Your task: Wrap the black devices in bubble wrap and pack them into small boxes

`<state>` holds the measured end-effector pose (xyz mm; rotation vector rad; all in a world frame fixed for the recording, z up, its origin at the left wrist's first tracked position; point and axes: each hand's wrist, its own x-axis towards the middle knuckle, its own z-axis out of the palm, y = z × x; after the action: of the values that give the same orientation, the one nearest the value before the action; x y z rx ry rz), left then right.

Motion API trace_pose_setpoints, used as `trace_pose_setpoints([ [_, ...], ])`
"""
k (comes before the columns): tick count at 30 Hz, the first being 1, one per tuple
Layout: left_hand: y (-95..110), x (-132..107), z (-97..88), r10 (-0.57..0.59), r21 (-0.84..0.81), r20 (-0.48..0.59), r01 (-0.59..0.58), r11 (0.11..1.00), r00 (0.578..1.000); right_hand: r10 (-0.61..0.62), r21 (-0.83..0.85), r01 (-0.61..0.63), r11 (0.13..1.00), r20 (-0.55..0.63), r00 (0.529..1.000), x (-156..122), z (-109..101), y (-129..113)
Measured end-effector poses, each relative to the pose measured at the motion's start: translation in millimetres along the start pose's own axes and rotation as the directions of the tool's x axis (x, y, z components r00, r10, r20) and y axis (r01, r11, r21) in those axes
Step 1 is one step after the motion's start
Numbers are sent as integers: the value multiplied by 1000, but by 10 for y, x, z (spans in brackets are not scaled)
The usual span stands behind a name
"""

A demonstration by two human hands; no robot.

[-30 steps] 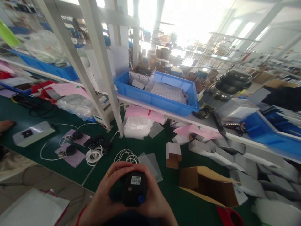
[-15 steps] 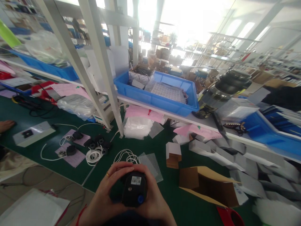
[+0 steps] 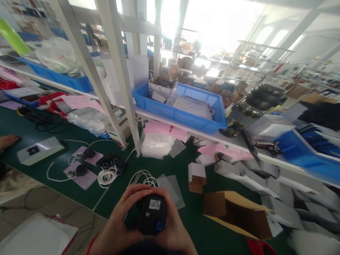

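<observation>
Over the green bench [image 3: 195, 216] | left grip [image 3: 123, 217] and right grip [image 3: 174, 225] both wrapped around a black device [image 3: 152, 220], one from each side | its white label [image 3: 154, 204] and blue round part [image 3: 159, 226] face up | white cable [image 3: 143, 174] and translucent sheets [image 3: 173, 190] lie just beyond | open cardboard box [image 3: 214, 205] to the right

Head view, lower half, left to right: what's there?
Long white rectangular box, nearer flat purple sheet, tight coil of white cable, held black rounded-corner device, small white-and-brown cardboard box, large open brown cardboard box.
</observation>
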<state>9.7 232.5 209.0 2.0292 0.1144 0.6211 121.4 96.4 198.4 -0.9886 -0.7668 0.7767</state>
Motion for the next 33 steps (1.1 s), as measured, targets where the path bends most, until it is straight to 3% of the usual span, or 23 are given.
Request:
trace_pose_setpoints([
  [9, -220, -158, 39, -170, -120, -31, 165, 979, 985, 120, 46, -116, 992, -89, 989, -27, 41, 187],
  [16, -459, -308, 130, -259, -186, -47, 246, 951, 965, 141, 162, -121, 979, -122, 982, -82, 51, 321],
  [21, -464, -310, 131, -301, -218, -23, 289, 932, 953, 136, 179, -111, 978, -132, 982, -92, 65, 364],
  [27, -446, -310, 80, -292, -192, 10, 288, 938, 956, 134, 191, -109, 976, -122, 984, -68, 75, 329],
  [33, -384, -223, 21, -213, -186, 28, 214, 959, 977, 53, -30, -56, 998, -97, 994, 22, 37, 104],
])
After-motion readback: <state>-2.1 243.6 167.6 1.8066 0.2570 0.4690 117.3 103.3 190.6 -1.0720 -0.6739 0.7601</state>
